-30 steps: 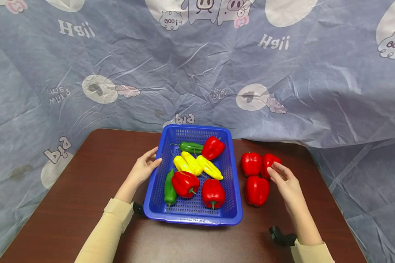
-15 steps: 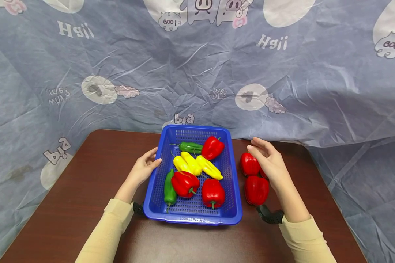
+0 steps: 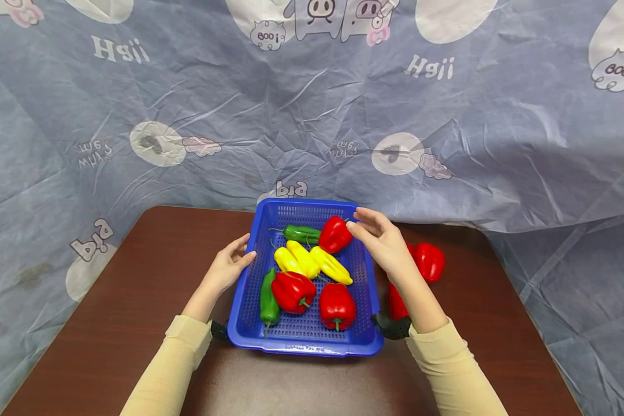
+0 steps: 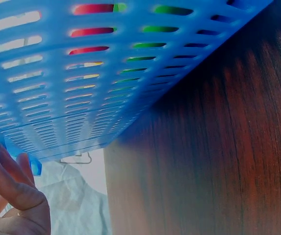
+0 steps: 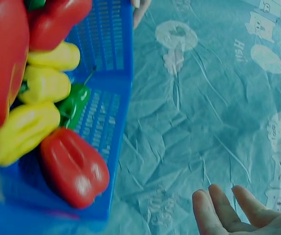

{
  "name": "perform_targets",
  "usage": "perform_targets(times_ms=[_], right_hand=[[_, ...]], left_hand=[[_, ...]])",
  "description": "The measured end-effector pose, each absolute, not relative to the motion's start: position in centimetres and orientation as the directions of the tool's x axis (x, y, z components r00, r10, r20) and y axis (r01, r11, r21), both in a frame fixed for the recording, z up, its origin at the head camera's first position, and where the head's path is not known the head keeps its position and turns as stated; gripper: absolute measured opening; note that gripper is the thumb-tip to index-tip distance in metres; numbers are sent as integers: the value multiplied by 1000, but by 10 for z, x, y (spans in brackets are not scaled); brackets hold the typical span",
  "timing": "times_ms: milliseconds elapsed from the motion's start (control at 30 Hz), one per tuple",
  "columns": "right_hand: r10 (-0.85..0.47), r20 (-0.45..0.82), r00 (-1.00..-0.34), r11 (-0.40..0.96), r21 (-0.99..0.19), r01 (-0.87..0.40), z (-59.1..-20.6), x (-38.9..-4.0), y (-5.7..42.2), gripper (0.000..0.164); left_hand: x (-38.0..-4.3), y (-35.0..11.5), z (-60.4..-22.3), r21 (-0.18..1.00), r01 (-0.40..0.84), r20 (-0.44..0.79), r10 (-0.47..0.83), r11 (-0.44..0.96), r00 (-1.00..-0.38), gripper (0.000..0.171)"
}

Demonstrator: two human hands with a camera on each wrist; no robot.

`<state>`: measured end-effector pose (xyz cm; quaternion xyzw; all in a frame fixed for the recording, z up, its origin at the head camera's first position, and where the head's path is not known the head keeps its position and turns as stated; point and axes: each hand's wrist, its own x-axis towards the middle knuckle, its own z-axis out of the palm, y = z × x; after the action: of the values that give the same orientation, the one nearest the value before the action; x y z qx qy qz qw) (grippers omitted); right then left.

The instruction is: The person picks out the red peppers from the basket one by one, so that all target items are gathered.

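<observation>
A blue plastic basket [image 3: 303,348] holds red bell peppers, yellow peppers [image 3: 331,266] and long green peppers [image 3: 268,300]. My left hand [image 3: 223,268] holds the basket's left rim, its thumb over the edge; in the left wrist view, the fingers of that left hand [image 4: 15,196] meet the rim from outside. Above the basket's far right corner is my right hand [image 3: 387,245], thumb and fingers spread apart with nothing between them. Closest to it lies a red bell pepper [image 3: 335,234]. In the right wrist view the right fingertips [image 5: 204,200] are apart from the basket wall.
Red bell peppers lie on the brown table [image 3: 109,300] right of the basket; one [image 3: 430,263] shows fully, while my right forearm partly hides the others. A printed grey-blue cloth [image 3: 312,115] hangs behind the table. Black wrist cameras [image 3: 392,326] sit at both cuffs.
My right hand has moved left, from the loose bell peppers on the table to the basket's far right corner. The left hand has stayed at the rim.
</observation>
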<state>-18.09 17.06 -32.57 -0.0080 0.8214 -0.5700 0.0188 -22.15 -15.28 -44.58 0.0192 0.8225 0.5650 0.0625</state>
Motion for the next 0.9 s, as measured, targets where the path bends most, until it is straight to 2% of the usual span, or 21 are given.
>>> perform_targets(times_ms=[600, 900], right_hand=[[-141, -61, -988, 356, -934, 7, -354, -199, 106, 58], [-165, -65, -984, 448, -894, -16, -372, -201, 87, 58]], left_hand=[[-224, -153, -447, 924, -31, -73, 96, 380, -993, 60], [-224, -152, -447, 927, -38, -79, 95, 373, -992, 60]])
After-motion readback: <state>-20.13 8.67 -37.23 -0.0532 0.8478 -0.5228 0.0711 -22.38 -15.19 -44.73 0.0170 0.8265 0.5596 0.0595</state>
